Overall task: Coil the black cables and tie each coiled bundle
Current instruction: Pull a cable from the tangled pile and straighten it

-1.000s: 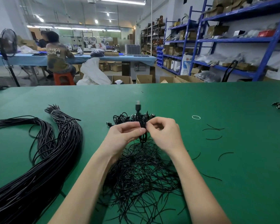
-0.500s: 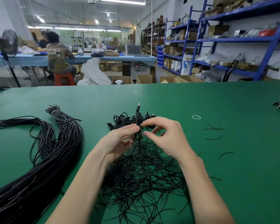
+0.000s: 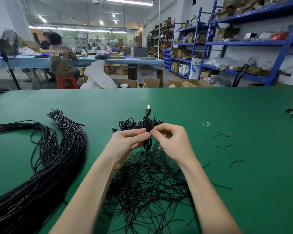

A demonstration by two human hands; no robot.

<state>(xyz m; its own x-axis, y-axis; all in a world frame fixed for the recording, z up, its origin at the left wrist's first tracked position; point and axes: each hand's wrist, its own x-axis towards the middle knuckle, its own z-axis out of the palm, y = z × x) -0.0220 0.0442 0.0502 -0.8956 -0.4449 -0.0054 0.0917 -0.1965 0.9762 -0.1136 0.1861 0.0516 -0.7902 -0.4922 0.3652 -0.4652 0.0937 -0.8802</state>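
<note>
Coiled cable (image 3: pixel 147 132): pinched by left hand (image 3: pixel 127 142) and right hand (image 3: pixel 173 141). Risk: either grip slackens, coil springs open untied.

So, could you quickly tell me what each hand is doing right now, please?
Left hand: pinches the coiled cable at its middle.
Right hand: fingers curled, pinching the same coiled cable from the other side.

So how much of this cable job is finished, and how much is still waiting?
Done: a small heap of tied coils behind the hands. In hand: the left hand and right hand pinch one coiled cable, USB plug pointing up, apparently being tied. Left: the thick bundles of straight cables on the left, far more than is finished. Loose ties lie below.
</note>
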